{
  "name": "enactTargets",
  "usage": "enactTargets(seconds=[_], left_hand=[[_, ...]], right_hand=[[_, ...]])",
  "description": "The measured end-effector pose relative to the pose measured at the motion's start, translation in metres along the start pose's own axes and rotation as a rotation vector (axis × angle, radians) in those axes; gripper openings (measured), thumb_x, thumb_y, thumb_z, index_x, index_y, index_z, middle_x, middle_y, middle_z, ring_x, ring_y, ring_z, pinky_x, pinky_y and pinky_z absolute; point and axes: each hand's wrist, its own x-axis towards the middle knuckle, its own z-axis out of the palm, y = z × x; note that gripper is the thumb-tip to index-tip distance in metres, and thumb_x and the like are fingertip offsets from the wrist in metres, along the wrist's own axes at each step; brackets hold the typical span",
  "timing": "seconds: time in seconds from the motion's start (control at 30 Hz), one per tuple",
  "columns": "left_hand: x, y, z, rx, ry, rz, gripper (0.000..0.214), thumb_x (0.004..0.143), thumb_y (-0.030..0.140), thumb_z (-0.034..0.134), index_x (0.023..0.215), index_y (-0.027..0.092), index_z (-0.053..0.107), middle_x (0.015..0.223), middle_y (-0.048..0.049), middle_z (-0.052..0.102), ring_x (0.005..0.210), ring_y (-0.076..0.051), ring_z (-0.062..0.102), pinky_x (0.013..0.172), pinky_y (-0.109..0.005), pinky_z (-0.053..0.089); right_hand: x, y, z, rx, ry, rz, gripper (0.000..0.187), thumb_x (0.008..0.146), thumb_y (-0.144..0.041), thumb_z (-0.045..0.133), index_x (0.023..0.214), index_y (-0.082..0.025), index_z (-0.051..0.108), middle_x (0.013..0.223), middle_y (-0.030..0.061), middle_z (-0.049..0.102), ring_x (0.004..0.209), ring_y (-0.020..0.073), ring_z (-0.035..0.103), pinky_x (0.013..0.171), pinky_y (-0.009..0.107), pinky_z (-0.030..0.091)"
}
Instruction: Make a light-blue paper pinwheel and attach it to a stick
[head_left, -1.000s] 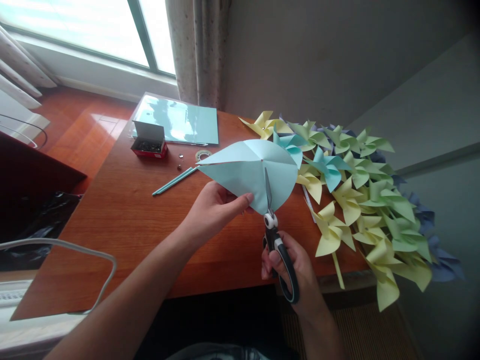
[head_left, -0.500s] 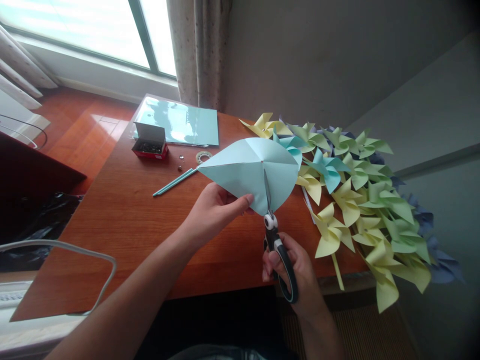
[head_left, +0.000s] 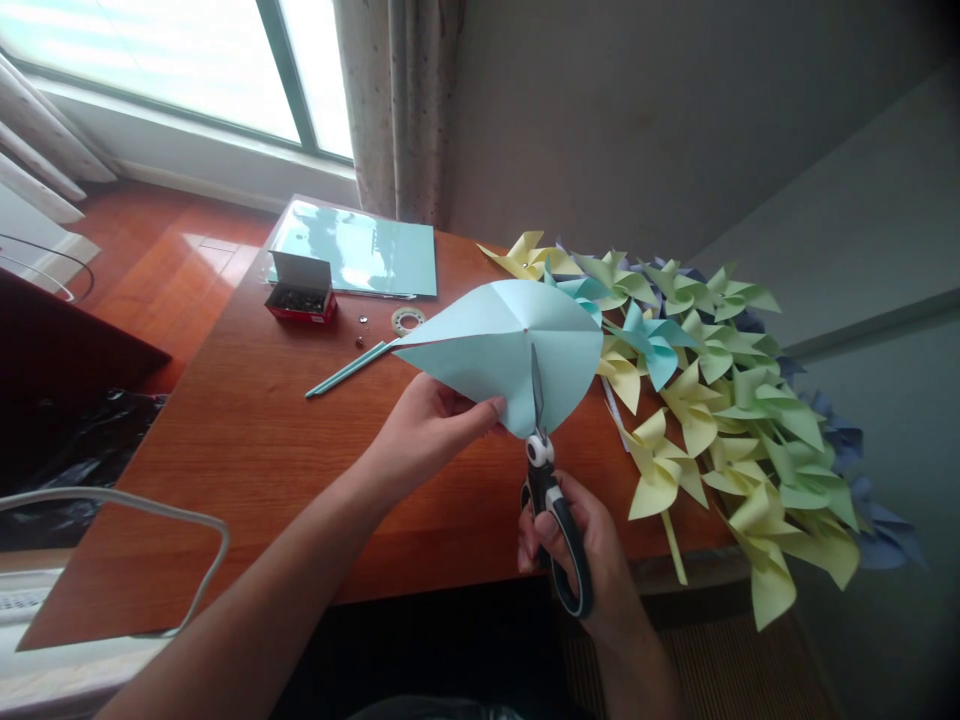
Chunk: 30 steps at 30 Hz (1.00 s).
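My left hand (head_left: 424, 430) pinches the lower edge of a creased light-blue paper sheet (head_left: 495, 345), holding it up above the wooden table (head_left: 247, 440). My right hand (head_left: 581, 540) is closed round the black handles of a pair of scissors (head_left: 547, 470). The blades point upward into the sheet's bottom edge, along a crease toward its centre.
A heap of yellow, green, blue and purple paper pinwheels (head_left: 720, 400) covers the table's right side. At the back lie a stack of light-blue paper (head_left: 352, 250), a small open red box (head_left: 302, 292), a tape roll (head_left: 407, 319) and a blue stick (head_left: 349, 368). A white cable (head_left: 150, 510) loops at left.
The sheet, both hands and the scissors have stayed almost in place; the blades sit slightly higher in the paper than a second ago.
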Motion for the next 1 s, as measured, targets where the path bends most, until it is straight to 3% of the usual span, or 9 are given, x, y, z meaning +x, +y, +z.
enactTargets(seconds=[0.63, 1.0], left_hand=[[-0.0002, -0.0020, 0.0004, -0.010, -0.041, -0.029, 0.019, 0.074, 0.028, 0.082, 0.080, 0.012, 0.072, 0.073, -0.0072, 0.076, 0.067, -0.019, 0.070, 0.064, -0.026, 0.056], [-0.0011, 0.0015, -0.0002, -0.017, 0.001, -0.011, 0.015, 0.074, 0.021, 0.081, 0.078, 0.013, 0.069, 0.066, -0.0016, 0.070, 0.061, -0.014, 0.064, 0.058, -0.022, 0.051]], right_hand=[[0.0007, 0.0006, -0.0026, -0.039, 0.061, -0.022, 0.041, 0.082, -0.054, 0.076, 0.090, -0.020, 0.055, 0.063, -0.0040, 0.057, 0.052, 0.0112, 0.056, 0.051, 0.023, 0.046], [0.0011, 0.0014, -0.0021, -0.044, 0.072, -0.009, 0.040, 0.081, -0.052, 0.078, 0.089, -0.020, 0.056, 0.062, -0.0051, 0.056, 0.050, 0.0092, 0.055, 0.050, 0.021, 0.045]])
